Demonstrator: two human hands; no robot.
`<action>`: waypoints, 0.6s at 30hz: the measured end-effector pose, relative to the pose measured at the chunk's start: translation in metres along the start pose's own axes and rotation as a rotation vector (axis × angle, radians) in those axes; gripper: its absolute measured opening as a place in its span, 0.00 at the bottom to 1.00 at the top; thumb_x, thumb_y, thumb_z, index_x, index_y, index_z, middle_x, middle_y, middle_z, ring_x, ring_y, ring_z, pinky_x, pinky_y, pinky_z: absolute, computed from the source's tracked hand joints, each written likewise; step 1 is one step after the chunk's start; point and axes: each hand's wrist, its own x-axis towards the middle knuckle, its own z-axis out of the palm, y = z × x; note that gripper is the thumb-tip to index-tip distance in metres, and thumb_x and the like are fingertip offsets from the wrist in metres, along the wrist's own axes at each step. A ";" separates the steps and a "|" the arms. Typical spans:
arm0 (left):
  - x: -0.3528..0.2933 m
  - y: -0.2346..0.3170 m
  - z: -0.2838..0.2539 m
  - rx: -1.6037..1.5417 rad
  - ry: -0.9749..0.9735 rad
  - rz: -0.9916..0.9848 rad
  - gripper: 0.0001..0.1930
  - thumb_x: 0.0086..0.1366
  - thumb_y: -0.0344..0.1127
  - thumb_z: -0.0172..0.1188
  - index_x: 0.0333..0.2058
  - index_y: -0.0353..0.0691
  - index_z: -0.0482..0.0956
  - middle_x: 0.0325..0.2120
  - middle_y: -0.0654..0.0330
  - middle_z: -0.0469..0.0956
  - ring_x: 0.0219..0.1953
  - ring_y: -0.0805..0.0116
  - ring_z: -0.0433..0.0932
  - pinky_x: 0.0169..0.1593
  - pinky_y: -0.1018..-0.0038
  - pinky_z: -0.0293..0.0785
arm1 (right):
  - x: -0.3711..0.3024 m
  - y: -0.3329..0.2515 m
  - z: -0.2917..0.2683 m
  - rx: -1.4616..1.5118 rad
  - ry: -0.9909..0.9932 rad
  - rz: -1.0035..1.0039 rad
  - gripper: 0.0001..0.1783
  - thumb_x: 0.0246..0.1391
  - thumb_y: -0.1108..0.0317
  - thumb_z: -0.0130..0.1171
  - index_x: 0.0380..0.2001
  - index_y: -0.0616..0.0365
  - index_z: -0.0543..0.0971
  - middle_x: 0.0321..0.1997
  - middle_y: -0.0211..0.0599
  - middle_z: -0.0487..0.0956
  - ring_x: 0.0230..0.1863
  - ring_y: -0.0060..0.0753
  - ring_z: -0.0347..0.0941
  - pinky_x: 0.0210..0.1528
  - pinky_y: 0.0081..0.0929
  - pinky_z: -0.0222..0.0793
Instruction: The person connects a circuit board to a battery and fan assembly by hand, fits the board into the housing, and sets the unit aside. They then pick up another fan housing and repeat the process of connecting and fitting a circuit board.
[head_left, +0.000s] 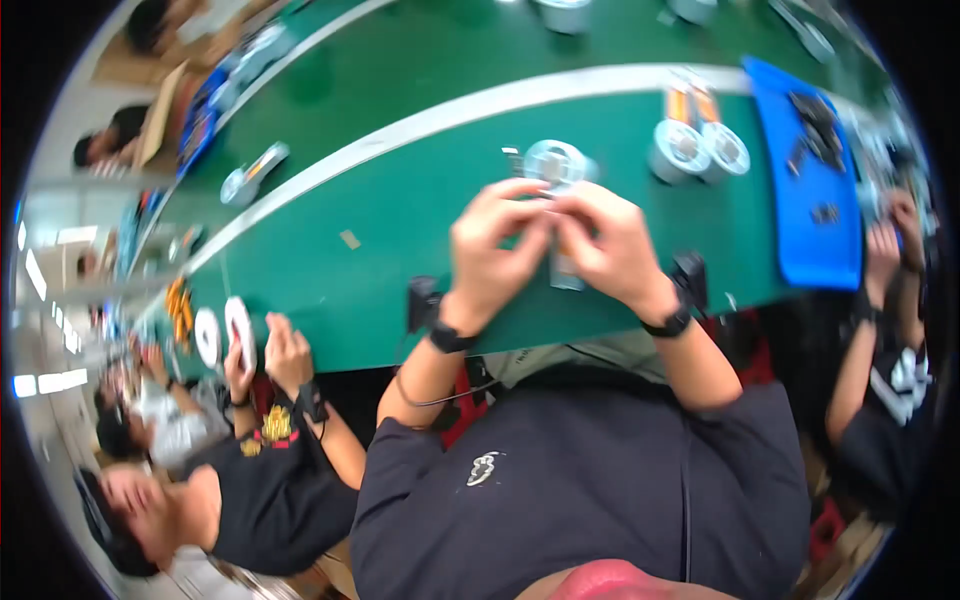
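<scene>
While our left hand [497,245] and right hand [608,245] meet, fingertips pinched at the near edge of a pale-blue, round-headed plastic device [555,165] by the green bench's [410,210] middle, we cannot tell what they grip. We judge this piece unfinished; what remains is unclear. Two similar orange-marked devices [680,150] and a blue plastic tray [815,258] lie rightward; co-workers [265,490] flank us.
</scene>
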 end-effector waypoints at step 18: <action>-0.007 -0.011 0.023 -0.164 -0.008 -0.004 0.07 0.59 0.23 0.69 0.36 0.36 0.84 0.42 0.55 0.81 0.39 0.61 0.85 0.42 0.72 0.85 | 0.013 0.060 -0.121 -1.095 -0.013 0.025 0.37 0.45 0.55 0.76 0.58 0.58 0.78 0.65 0.55 0.72 0.61 0.56 0.72 0.63 0.44 0.69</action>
